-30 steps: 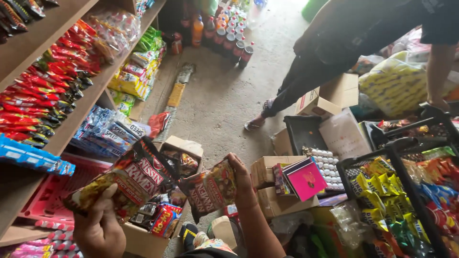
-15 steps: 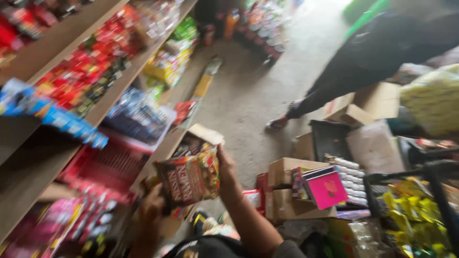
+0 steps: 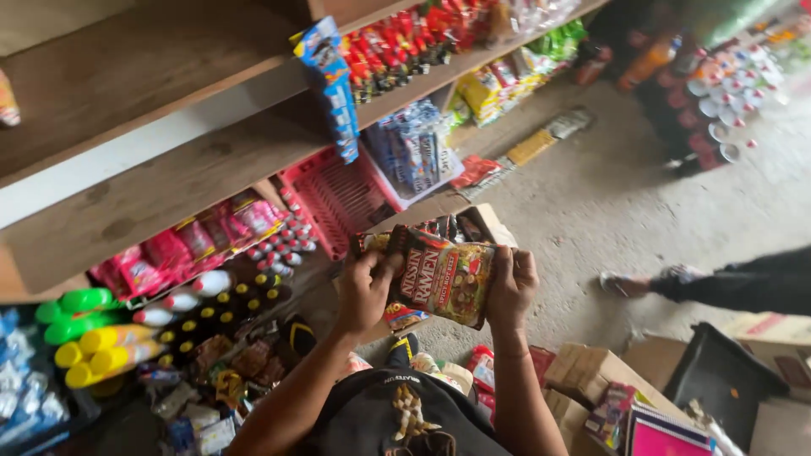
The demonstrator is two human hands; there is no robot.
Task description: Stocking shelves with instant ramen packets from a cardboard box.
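Noodle packets (image 3: 443, 277) gripped between both hands — left (image 3: 365, 291), right (image 3: 509, 287) — beside wooden shelves (image 3: 169, 181)

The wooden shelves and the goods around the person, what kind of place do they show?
Most likely a small grocery or general shop. Wooden shelves carry rows of packaged snacks, bottles stand low on the left, and both hands, left hand and right hand, hold noodle packets above open cardboard boxes.

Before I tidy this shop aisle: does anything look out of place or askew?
Yes. A blue packet strip hangs over the upper shelf edge, and flat packets lie on the bare floor. The noodle packets in both hands look intact.
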